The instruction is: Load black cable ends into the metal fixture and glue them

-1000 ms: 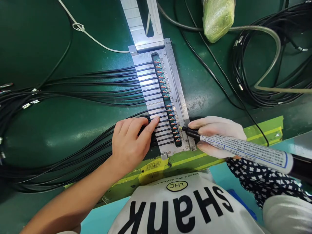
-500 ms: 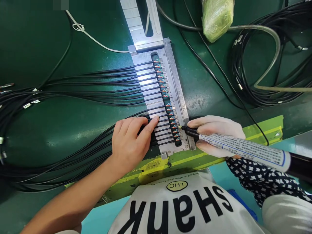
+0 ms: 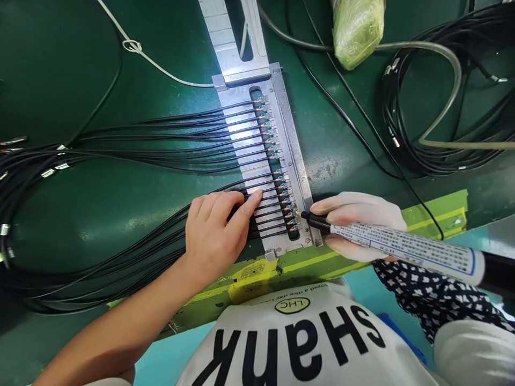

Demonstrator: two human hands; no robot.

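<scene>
A metal fixture (image 3: 286,123) lies on the green table, holding a row of black cables (image 3: 161,234). Small connectors with coloured wires (image 3: 277,171) end the cables along its slot. Bare, my left hand (image 3: 217,228) curls over the lower cables, its thumb pressing on the fixture plate; the undersides of the fingers are hidden. In a white glove, my right hand (image 3: 360,212) is closed around a marker pen (image 3: 406,249) with a printed white barrel and black front end. The pen's tip is at one of the lowest connectors.
The fixture's raised metal lid (image 3: 221,40) stands at its far end. Coiled black cables (image 3: 402,161) lie at right, near a green plastic-wrapped bundle (image 3: 358,35). More cable bundles (image 3: 24,177) are at left. A white cord (image 3: 161,69) runs to the fixture. Yellow-green tape (image 3: 257,271) lines the near edge.
The marker's tip has shifted slightly down and right, toward my body, along the connector row, with my right hand following. My left hand has stayed nearly still.
</scene>
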